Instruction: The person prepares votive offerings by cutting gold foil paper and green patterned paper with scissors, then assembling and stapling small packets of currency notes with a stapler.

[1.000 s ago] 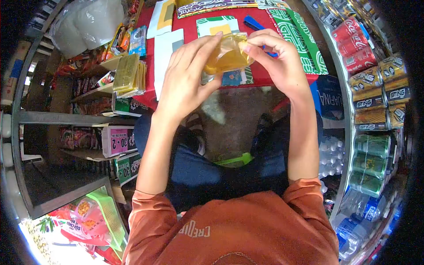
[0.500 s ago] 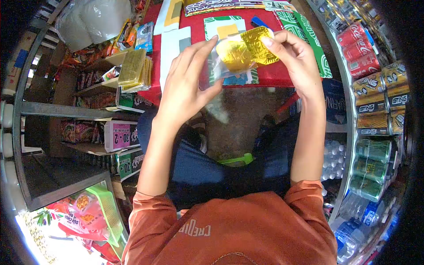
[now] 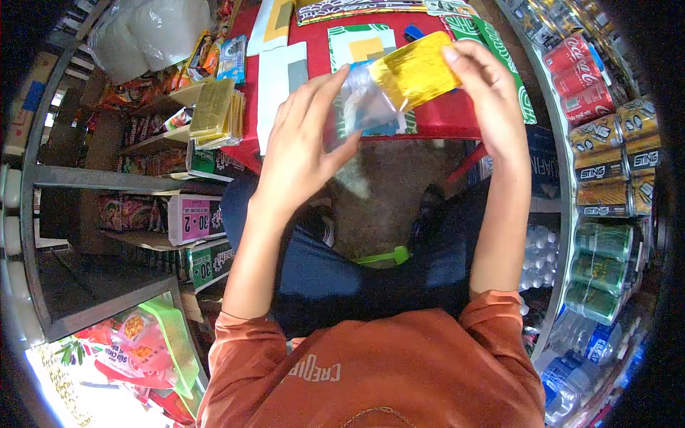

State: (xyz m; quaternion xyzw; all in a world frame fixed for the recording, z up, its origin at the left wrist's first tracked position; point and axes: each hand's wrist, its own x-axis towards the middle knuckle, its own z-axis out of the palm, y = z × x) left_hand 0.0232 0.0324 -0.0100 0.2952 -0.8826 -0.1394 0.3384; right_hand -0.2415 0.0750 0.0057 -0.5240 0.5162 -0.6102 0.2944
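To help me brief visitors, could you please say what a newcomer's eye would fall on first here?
The gold foil in the right hand would likely come first, overlapping the clear bag in the left hand, above the red table. Next might be the red cans at the view's right and the orange shirt along the bottom.

clear bag: blurred, perhaps partly behind left hand | blue object: partly behind gold sheet

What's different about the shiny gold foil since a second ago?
The right hand pulled the gold foil rightward, mostly out of the clear bag. The left hand stayed holding the bag. The stack of gold packets stayed at the left.
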